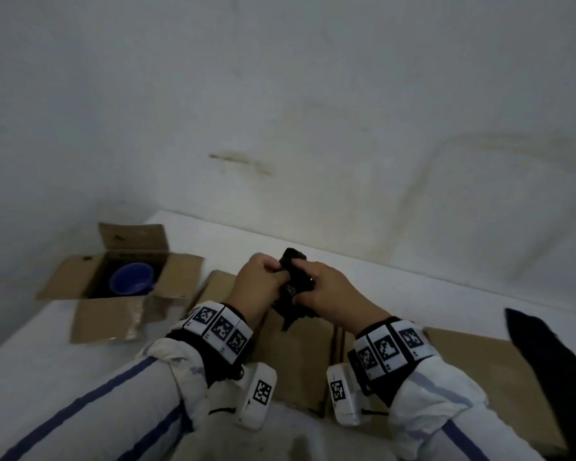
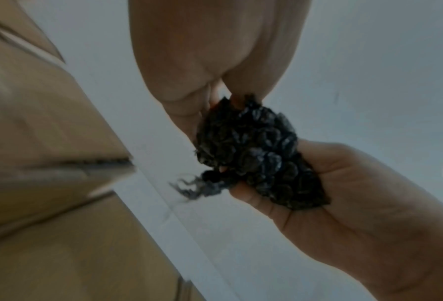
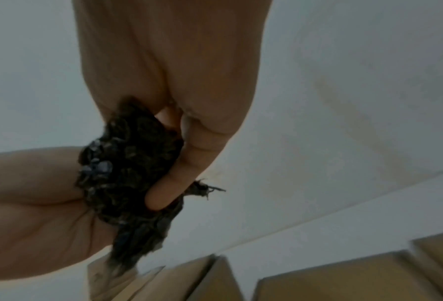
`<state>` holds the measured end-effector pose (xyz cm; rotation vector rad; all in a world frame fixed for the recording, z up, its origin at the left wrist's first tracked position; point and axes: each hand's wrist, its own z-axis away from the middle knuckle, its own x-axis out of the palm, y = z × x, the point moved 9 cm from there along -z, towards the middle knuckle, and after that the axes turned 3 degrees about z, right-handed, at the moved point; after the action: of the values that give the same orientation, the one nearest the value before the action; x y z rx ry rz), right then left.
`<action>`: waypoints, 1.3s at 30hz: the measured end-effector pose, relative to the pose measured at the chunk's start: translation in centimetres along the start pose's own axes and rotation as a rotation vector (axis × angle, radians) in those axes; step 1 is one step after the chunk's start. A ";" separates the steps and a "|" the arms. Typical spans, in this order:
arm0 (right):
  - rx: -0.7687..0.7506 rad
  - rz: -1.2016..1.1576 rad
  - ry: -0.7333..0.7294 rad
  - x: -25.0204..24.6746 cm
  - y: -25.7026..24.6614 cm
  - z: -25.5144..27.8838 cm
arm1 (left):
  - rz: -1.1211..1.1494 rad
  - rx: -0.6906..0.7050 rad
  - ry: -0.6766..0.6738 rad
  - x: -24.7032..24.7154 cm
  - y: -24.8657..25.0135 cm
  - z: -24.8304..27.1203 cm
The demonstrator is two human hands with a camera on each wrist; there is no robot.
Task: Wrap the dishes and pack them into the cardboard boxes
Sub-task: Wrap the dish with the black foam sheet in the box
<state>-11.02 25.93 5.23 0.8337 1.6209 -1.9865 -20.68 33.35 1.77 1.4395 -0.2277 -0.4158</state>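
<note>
While crumpled into a tight dark wad, black bubble wrap (image 1: pixel 293 277) held up between both hands above flattened cardboard (image 1: pixel 296 354) on the white counter (image 1: pixel 233 241), left hand (image 1: pixel 258 281) pinching its upper end with curled fingers (image 2: pixel 230 87), right hand (image 1: pixel 333 287) clenched round its lower part, thumb (image 3: pixel 174 183) pressed across it. Off to the left, well apart, open cardboard box (image 1: pixel 120 284) with flaps spread and a blue bowl (image 1: pixel 132 279) inside; at the right edge, more black wrap (image 1: pixel 552 354) lying over another flat cardboard sheet (image 1: pixel 492 377).
</note>
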 end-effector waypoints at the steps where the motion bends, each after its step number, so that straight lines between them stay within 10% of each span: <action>1: -0.002 0.050 0.025 1.2 -1.4 -1.3 | 0.001 -0.005 -0.006 -2.1 -0.2 -0.4; 9: -0.043 0.071 0.151 10.1 -9.9 -9.7 | -0.126 0.063 0.091 -18.5 -1.5 -3.3; 16: -0.006 0.121 0.126 16.6 -13.9 -14.2 | -0.991 -0.134 0.226 -29.7 -5.7 -6.0; 39: -0.187 0.681 -0.436 23.4 -15.7 -15.9 | -0.903 -0.172 0.013 -30.6 -10.0 -8.8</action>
<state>-35.65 45.62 -1.94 0.6928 1.0590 -1.3843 -46.38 53.16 -6.28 1.3106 0.4870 -1.1246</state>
